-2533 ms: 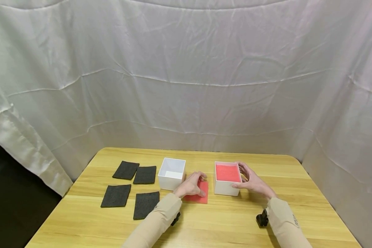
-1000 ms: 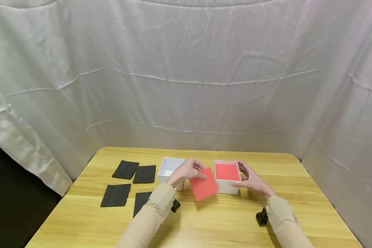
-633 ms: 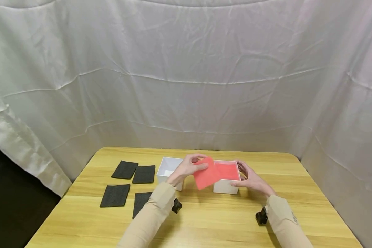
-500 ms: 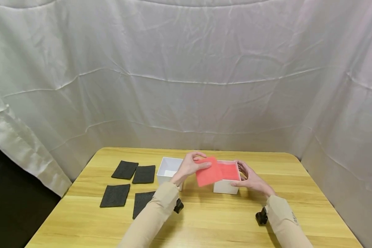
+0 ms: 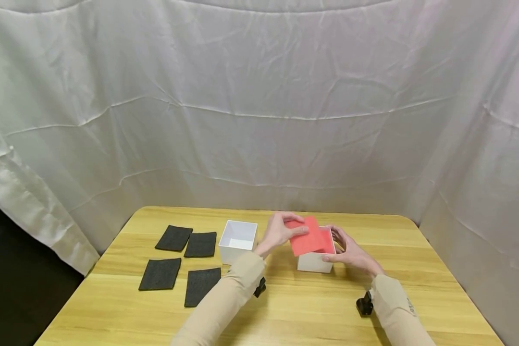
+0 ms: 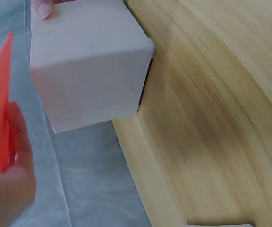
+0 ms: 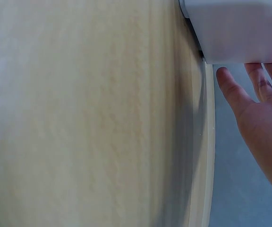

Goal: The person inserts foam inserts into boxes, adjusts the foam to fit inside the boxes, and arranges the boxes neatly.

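Note:
My left hand (image 5: 280,231) pinches a thin red felt square (image 5: 304,241) between thumb and fingers. The square is held tilted over the left part of the right-hand white box (image 5: 314,263), overlapping its rim in the head view. More red felt (image 5: 327,240) shows inside that box. Around the box's right side my right hand (image 5: 353,253) holds it, thumb at the front and fingers farther back. In the left wrist view the red square (image 6: 0,101) appears nearly edge-on beside the box (image 6: 86,61). The right wrist view shows the right hand (image 7: 263,109) against the box.
A second white box (image 5: 235,253) stands to the left, its white floor visible. Farther left on the wooden table (image 5: 311,312) lie several black felt squares (image 5: 160,274), one partly behind the left sleeve (image 5: 225,298). A pale curtain (image 5: 259,120) hangs behind and beside the table.
My left hand has picked the red felt square up off the table between the boxes and carried it right and up, over the right-hand box. The right hand stays on that box.

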The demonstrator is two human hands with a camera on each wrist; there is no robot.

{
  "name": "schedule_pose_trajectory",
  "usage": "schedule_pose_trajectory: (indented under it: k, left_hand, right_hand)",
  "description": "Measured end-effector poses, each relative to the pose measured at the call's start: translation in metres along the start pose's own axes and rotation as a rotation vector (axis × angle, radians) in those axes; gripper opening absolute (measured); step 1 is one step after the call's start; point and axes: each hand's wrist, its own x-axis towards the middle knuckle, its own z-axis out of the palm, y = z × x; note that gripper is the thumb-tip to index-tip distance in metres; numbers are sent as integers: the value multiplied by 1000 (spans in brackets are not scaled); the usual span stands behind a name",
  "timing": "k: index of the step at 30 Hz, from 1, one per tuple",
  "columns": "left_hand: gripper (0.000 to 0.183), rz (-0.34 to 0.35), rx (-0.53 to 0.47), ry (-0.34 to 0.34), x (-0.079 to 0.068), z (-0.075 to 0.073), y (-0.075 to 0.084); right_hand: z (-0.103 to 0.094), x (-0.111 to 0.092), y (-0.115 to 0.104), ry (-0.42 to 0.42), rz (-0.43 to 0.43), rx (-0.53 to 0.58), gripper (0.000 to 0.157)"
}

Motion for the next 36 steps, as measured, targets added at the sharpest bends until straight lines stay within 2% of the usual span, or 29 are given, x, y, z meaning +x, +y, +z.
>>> schedule_pose_trajectory:
  k: [4, 7, 9, 13, 18, 21, 27, 36]
  left_hand:
    - [44, 21, -50, -174, 0, 0, -2]
    - [52, 44, -101, -244, 0, 1, -4]
    - [56, 51, -111, -238, 0, 3, -4]
    - [57, 24, -120, -168, -1, 8, -1]
    - [43, -2, -106, -45, -1, 11, 1]
    - [38, 1, -86, -8, -1, 12, 1]
    - [43, 26, 25, -41, -1, 13, 2]
    - [46, 19, 161, -119, 0, 15, 5]
  right_hand:
    - [0, -1, 0, 2, 3, -7, 92]
    - [0, -1, 0, 4, 9, -10, 92]
    - [0, -1, 0, 9, 20, -10, 95]
    - [0, -2, 0, 14, 38, -26, 101]
    - [0, -1, 0, 15, 39, -27, 102]
    - [0, -1, 0, 14, 30, -24, 102]
    - [0, -1, -1, 13, 36, -22, 105]
    - [1, -1, -1, 15, 44, -24, 107]
